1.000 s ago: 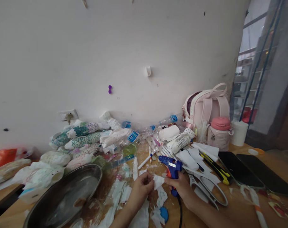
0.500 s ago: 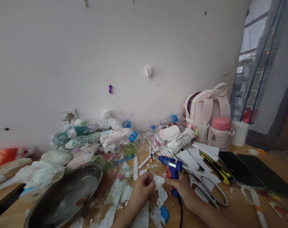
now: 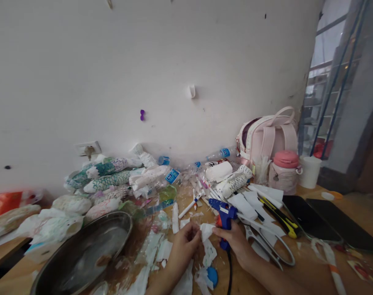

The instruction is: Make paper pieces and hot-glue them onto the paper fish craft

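My left hand is closed in a pinch at the left edge of a small white paper piece. My right hand is wrapped around the handle of a blue glue gun, whose nozzle points up and left. Its thumb reaches the right edge of the same paper. Below the paper lie torn scraps with green marks and a blue bottle cap. Just beyond my hands is a white marker. The fingertips of my left hand are partly hidden.
At left sits a dark metal basin. Painted paper fish and plastic bottles line the wall. To the right are scissors, a yellow box cutter, a phone, a pink jar and a pink backpack.
The glue gun has shifted slightly right and its body is turned a little. The paper between my hands now stands up more and looks flatter. My left hand has barely moved.
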A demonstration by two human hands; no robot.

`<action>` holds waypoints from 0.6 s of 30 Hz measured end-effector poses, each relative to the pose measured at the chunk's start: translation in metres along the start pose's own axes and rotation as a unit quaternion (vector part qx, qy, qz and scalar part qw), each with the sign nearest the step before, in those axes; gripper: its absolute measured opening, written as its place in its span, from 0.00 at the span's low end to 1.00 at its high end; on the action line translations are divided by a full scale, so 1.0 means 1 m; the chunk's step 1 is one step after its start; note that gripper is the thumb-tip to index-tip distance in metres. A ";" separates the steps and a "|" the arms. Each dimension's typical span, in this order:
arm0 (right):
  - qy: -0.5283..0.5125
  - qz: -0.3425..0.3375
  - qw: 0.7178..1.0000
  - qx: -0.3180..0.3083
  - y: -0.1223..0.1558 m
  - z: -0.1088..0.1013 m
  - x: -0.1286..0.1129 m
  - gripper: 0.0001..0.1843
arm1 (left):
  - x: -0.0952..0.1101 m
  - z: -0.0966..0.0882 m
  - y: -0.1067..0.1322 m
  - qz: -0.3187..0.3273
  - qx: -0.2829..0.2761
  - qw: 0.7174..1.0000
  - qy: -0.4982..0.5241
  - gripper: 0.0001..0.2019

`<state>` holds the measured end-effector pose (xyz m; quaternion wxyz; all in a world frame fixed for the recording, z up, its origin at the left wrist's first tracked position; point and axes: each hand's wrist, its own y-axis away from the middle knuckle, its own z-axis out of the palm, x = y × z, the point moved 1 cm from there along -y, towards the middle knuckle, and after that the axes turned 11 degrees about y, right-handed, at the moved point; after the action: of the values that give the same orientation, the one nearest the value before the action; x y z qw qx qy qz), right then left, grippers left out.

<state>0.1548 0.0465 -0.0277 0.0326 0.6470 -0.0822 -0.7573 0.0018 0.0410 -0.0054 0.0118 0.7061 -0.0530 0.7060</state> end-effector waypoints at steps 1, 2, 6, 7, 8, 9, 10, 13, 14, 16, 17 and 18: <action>-0.002 -0.001 1.000 0.003 -0.001 0.000 0.001 0.23 | 0.001 0.001 0.001 0.000 0.003 1.000 0.001 0.12; -0.005 -0.002 1.000 0.005 -0.001 -0.001 0.001 0.24 | 0.002 0.001 0.001 -0.001 0.006 1.000 0.001 0.13; -0.013 -0.004 1.000 -0.002 -0.003 -0.001 0.004 0.24 | 0.005 0.001 0.001 0.001 0.023 1.000 0.005 0.15; -0.014 -0.004 1.000 -0.006 -0.002 -0.001 0.004 0.25 | 0.005 0.002 0.001 0.002 0.027 1.000 0.006 0.16; -0.013 -0.004 1.000 -0.010 -0.002 0.000 0.004 0.25 | 0.006 0.002 0.001 0.002 0.031 0.999 0.008 0.16; -0.012 -0.005 1.000 -0.013 -0.002 0.000 0.004 0.25 | 0.007 0.003 0.002 0.001 0.033 0.999 0.009 0.16; -0.012 -0.007 1.000 -0.016 -0.001 0.000 0.004 0.24 | 0.008 0.004 0.003 -0.002 0.034 0.999 0.011 0.16; -0.015 -0.011 1.000 -0.022 0.001 0.001 0.001 0.23 | 0.010 0.009 0.007 -0.015 0.027 0.999 0.014 0.16; -0.017 -0.012 1.000 -0.023 0.001 0.001 0.000 0.22 | 0.011 0.010 0.009 -0.019 0.025 0.999 0.014 0.15; -0.021 -0.013 0.999 -0.026 0.002 0.002 -0.002 0.22 | 0.011 0.012 0.010 -0.022 0.021 0.999 0.012 0.14; -0.023 -0.013 0.999 -0.026 0.002 0.002 -0.002 0.22 | 0.012 0.012 0.011 -0.022 0.020 0.999 0.012 0.14; -0.023 -0.012 0.999 -0.025 0.002 0.002 -0.001 0.22 | 0.012 0.012 0.011 -0.021 0.020 1.000 0.011 0.14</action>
<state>0.1531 0.0452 -0.0257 0.0374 0.6290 -0.0559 -0.7745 0.0129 0.0284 0.0055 0.0135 0.6992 -0.0237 0.7144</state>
